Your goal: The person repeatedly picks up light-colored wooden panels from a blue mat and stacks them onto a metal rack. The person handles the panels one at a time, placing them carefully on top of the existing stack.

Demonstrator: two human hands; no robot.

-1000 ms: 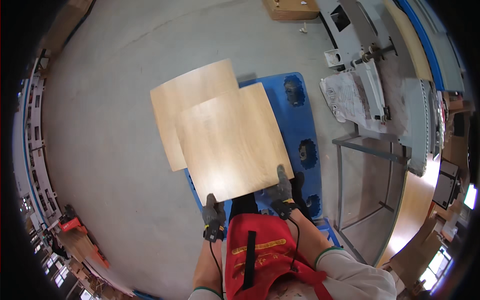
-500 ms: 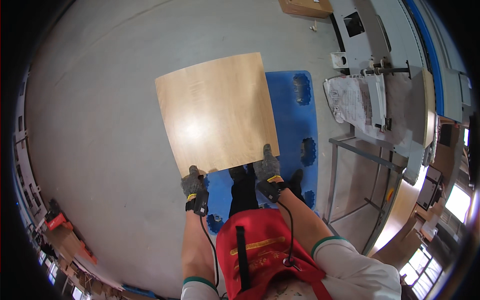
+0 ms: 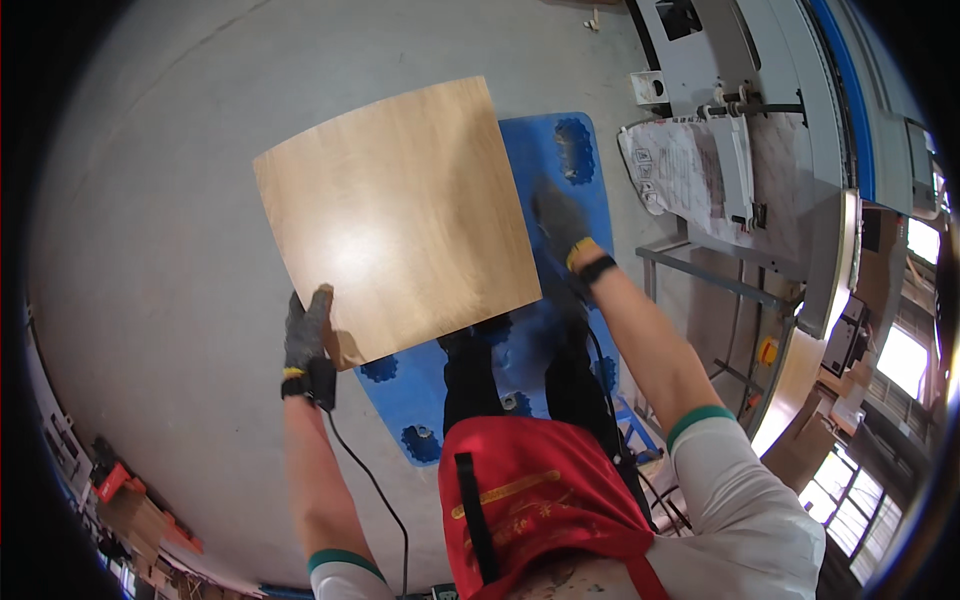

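A light wood-grain board (image 3: 390, 210), flat and roughly square, lies over the blue plastic pallet (image 3: 580, 240) and reaches past the pallet's left side. My left hand (image 3: 307, 332), in a grey glove, grips the board near its near left corner. Its thumb rests on top, and the other fingers are partly hidden at the edge. Just beyond the board's right edge, over the pallet, is my gloved right hand (image 3: 562, 215). Motion smears its fingers, so whether it touches the edge is unclear.
My feet stand by the pallet, under the board's near edge. At the right is a grey machine (image 3: 700, 50) with a white printed sheet (image 3: 680, 160) hanging on it, above a metal frame stand (image 3: 700, 268). Grey concrete floor (image 3: 160, 260) stretches to the left.
My right hand has left the board's near edge and moved forward along its right side. My left hand has shifted from the near edge to the left side. The board appears farther left.
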